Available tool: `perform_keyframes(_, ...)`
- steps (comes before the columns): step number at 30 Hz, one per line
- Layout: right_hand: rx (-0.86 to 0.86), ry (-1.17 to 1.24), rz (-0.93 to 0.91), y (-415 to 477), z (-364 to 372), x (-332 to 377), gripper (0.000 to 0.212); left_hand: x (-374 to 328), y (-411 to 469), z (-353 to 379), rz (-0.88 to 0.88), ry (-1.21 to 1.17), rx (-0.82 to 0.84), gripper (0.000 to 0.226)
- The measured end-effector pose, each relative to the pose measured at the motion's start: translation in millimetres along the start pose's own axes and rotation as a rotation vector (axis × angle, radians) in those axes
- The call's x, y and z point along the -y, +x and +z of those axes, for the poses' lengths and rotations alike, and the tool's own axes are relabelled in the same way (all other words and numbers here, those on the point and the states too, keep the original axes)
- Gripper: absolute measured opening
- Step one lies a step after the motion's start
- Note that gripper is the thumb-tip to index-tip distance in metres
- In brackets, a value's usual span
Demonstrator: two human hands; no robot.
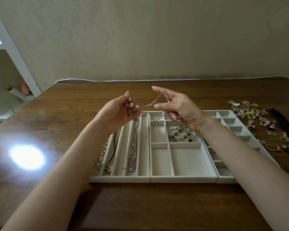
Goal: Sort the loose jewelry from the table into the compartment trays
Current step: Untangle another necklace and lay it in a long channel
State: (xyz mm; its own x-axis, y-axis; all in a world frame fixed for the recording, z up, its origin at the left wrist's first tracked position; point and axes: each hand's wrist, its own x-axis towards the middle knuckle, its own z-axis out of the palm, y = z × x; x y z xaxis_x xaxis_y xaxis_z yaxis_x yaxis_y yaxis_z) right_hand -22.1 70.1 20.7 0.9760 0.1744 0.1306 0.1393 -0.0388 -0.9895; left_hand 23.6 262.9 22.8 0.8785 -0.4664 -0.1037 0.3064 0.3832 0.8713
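Observation:
Both my hands hold a thin silver chain (150, 102) stretched between them above the back of the trays. My left hand (118, 112) pinches one end with curled fingers. My right hand (177, 107) has the chain looped over its raised fingers, and a loose end hangs into the middle tray (183, 178). The left tray (118, 179) has long slots holding a pearl strand (101, 156), a gold-flower necklace and a pink-pendant necklace (132, 163). Beaded bracelets (179, 134) lie in the middle tray. The right tray (250, 139) has small square cells, partly hidden by my right forearm.
A heap of loose jewelry (257, 120) lies on the wooden table (57, 124) to the right of the trays, with a dark tassel beside it. A bright light glare (27, 157) sits on the table's left. The wall stands just behind the table.

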Motion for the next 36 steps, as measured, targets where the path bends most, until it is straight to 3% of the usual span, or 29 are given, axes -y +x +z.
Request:
perform_keyframes(3, 0.013, -0.022, 0.004, 1.3, -1.2, -1.9, 0.065, -0.3, -1.0, -0.2, -0.030, 0.051, 0.055, 0.028)
perform_keyframes(8, -0.003, -0.029, 0.000, 1.8, -2.0, -2.6, 0.057, 1.3, -3.7, -0.2, 0.062, 0.246, 0.108, 0.010)
perform_keyframes(14, -0.004, -0.054, -0.009, 2.0, -1.1, -3.9, 0.059, 0.9, -6.7, 1.2, 0.114, 0.386, 0.140, 0.020)
perform_keyframes(17, -0.013, -0.051, -0.014, 1.5, -0.4, -2.8, 0.060, 2.5, -8.7, 2.0, 0.110, 0.507, 0.140, 0.010)
perform_keyframes(23, 0.024, -0.095, -0.015, 0.0, 1.4, -1.5, 0.060, 4.6, -8.7, 4.0, 0.228, 0.617, -0.031, 0.005)
perform_keyframes(29, 0.091, -0.091, -0.027, -3.4, 5.6, 1.6, 0.059, 13.5, -2.3, -0.2, 0.439, 0.971, -0.298, 0.027)
perform_keyframes(33, 0.114, -0.107, -0.027, -3.5, 6.4, 0.8, 0.059, 13.7, -1.2, -0.1, 0.501, 1.031, -0.438, 0.023)
perform_keyframes(36, 0.132, -0.119, -0.020, -2.8, 6.3, -0.8, 0.056, 14.4, 0.5, -1.2, 0.476, 1.012, -0.439, 0.016)
